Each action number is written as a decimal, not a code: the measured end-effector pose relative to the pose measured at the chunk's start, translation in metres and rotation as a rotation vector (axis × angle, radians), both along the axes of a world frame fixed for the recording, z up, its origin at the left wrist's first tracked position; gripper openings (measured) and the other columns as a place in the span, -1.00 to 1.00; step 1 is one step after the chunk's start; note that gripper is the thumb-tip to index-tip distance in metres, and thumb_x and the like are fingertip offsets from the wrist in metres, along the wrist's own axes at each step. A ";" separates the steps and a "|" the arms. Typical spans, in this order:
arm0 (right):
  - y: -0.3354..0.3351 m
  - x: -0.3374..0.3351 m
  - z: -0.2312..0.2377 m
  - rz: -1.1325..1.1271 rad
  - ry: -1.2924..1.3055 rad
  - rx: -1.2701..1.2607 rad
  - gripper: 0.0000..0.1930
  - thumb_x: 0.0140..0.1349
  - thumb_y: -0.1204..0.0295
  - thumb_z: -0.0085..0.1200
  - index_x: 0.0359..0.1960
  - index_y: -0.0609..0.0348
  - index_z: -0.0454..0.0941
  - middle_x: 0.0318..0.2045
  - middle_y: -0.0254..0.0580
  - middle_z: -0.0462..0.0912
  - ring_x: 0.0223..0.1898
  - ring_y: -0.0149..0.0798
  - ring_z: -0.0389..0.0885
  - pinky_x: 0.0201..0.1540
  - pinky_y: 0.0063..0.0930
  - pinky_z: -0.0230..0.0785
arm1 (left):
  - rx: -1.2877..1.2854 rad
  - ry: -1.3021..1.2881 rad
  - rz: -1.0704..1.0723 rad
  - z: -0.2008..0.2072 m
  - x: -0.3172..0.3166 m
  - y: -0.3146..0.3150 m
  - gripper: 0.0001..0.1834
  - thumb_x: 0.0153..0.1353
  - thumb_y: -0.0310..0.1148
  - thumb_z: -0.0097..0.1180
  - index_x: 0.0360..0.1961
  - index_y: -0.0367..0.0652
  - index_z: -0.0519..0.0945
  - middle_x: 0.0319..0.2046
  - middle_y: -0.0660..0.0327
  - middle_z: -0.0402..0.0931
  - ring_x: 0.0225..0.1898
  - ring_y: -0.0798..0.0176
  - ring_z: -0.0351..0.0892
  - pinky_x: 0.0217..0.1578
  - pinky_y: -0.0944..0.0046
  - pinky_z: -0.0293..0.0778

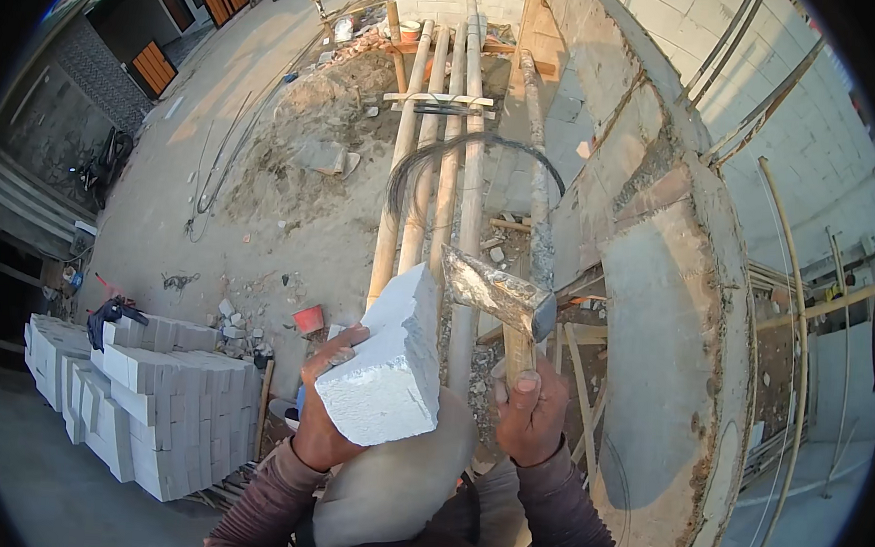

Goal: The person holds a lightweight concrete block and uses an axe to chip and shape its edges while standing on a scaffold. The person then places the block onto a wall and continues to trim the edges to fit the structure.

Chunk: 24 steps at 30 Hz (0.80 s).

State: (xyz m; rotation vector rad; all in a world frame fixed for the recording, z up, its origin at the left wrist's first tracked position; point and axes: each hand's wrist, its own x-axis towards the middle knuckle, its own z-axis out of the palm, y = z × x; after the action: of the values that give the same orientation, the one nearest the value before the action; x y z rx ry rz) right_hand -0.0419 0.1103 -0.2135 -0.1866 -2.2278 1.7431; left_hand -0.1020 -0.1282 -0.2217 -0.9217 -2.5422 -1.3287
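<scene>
Fingers (346,340) on the left hand (323,417) are wrapped round a chunky white block (386,371), held up at the near end of the bamboo poles (471,205). Right hand (532,420) has a hammer (496,295) gripped by its handle, head over the poles' right side. Dark wire (396,188) loops across them, stacked blocks (173,413) off to their left.

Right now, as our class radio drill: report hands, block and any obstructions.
Left hand gripping white block. Right hand holding hammer by its handle, head beside the block. Dark wire over bamboo poles ahead; nothing visible between hammer and block.
</scene>
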 end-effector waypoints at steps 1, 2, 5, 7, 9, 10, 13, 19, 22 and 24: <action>0.001 -0.002 -0.013 -0.019 -0.007 0.000 -0.63 0.48 0.19 -0.14 -0.32 0.29 0.47 -0.63 0.15 0.48 -0.54 0.26 0.50 -0.49 -0.14 0.30 | 0.014 0.025 -0.024 0.000 0.002 0.004 0.11 -0.24 -0.38 0.61 0.23 -0.17 0.04 0.21 -0.11 0.22 0.25 -0.09 0.36 0.22 -0.02 0.32; 0.000 -0.009 -0.036 0.020 -0.062 0.074 -0.64 0.48 0.20 -0.14 -0.32 0.29 0.47 -0.64 0.13 0.48 -0.54 0.26 0.50 -0.50 -0.13 0.29 | 0.014 0.021 -0.038 -0.005 0.004 0.004 0.11 -0.24 -0.38 0.61 0.23 -0.17 0.04 0.21 -0.11 0.22 0.25 -0.09 0.36 0.22 -0.02 0.32; 0.004 -0.027 -0.035 0.070 -0.106 0.237 -0.65 0.47 0.23 -0.13 -0.31 0.31 0.47 -0.64 0.12 0.47 -0.53 0.26 0.51 -0.50 -0.11 0.29 | 0.026 -0.164 -0.029 -0.020 0.002 0.000 0.12 -0.25 -0.37 0.62 0.24 -0.16 0.03 0.21 -0.12 0.22 0.24 -0.07 0.37 0.22 0.00 0.32; 0.002 -0.023 -0.018 0.076 -0.104 0.318 -0.66 0.46 0.24 -0.12 -0.31 0.31 0.47 -0.64 0.13 0.47 -0.53 0.26 0.51 -0.50 -0.10 0.28 | 0.199 -0.048 -0.044 -0.016 0.000 0.005 0.13 -0.25 -0.37 0.63 0.23 -0.18 0.03 0.20 -0.12 0.23 0.24 -0.04 0.37 0.22 0.02 0.32; 0.009 -0.013 0.000 0.003 0.022 0.151 -0.66 0.45 0.23 -0.08 -0.31 0.32 0.47 -0.64 0.16 0.47 -0.51 0.30 0.52 -0.50 -0.06 0.29 | 0.132 -0.031 -0.021 -0.009 -0.005 0.006 0.12 -0.25 -0.37 0.63 0.23 -0.19 0.03 0.20 -0.12 0.24 0.23 -0.04 0.38 0.23 0.03 0.31; 0.008 -0.006 0.002 -0.004 0.021 0.142 -0.66 0.45 0.23 -0.08 -0.31 0.32 0.47 -0.64 0.16 0.47 -0.51 0.30 0.52 -0.50 -0.06 0.29 | 0.070 -0.022 0.019 -0.005 -0.003 0.006 0.12 -0.24 -0.37 0.63 0.22 -0.20 0.02 0.19 -0.12 0.24 0.23 -0.03 0.38 0.24 0.03 0.31; 0.003 0.007 -0.006 -0.044 0.141 0.010 -0.65 0.44 0.20 -0.06 -0.31 0.32 0.46 -0.65 0.16 0.46 -0.52 0.30 0.52 -0.50 -0.05 0.29 | 0.046 -0.020 0.005 0.004 -0.003 0.007 0.12 -0.24 -0.37 0.63 0.22 -0.22 0.02 0.20 -0.12 0.24 0.23 -0.02 0.37 0.25 0.03 0.28; 0.002 -0.004 0.000 0.039 -0.037 0.270 -0.68 0.44 0.24 -0.06 -0.31 0.29 0.47 -0.64 0.14 0.49 -0.52 0.27 0.55 -0.50 -0.06 0.32 | 0.110 -0.084 0.018 -0.005 -0.004 0.000 0.10 -0.19 -0.39 0.60 0.24 -0.21 0.00 0.22 -0.11 0.23 0.25 0.00 0.34 0.26 0.03 0.27; -0.004 0.015 0.012 -0.024 0.041 0.043 -0.68 0.43 0.22 -0.03 -0.30 0.27 0.47 -0.63 0.19 0.51 -0.47 0.29 0.58 -0.46 0.00 0.35 | 0.131 -0.168 0.062 -0.005 0.002 -0.008 0.09 -0.17 -0.41 0.58 0.25 -0.20 0.00 0.22 -0.10 0.23 0.25 0.00 0.33 0.27 0.02 0.26; -0.014 0.019 -0.007 -0.018 0.050 0.116 -0.64 0.43 0.15 -0.03 -0.33 0.26 0.47 -0.61 0.22 0.52 -0.44 0.31 0.59 -0.43 0.02 0.36 | 0.097 -0.145 0.077 -0.003 0.001 -0.007 0.10 -0.17 -0.41 0.58 0.26 -0.20 -0.01 0.22 -0.10 0.23 0.25 0.00 0.32 0.27 0.01 0.26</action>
State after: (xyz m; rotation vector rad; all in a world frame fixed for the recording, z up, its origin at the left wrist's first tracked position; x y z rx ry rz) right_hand -0.0234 0.0959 -0.2205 -0.1356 -2.2755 1.5864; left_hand -0.1012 -0.1353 -0.2247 -0.7267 -2.5615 -1.5318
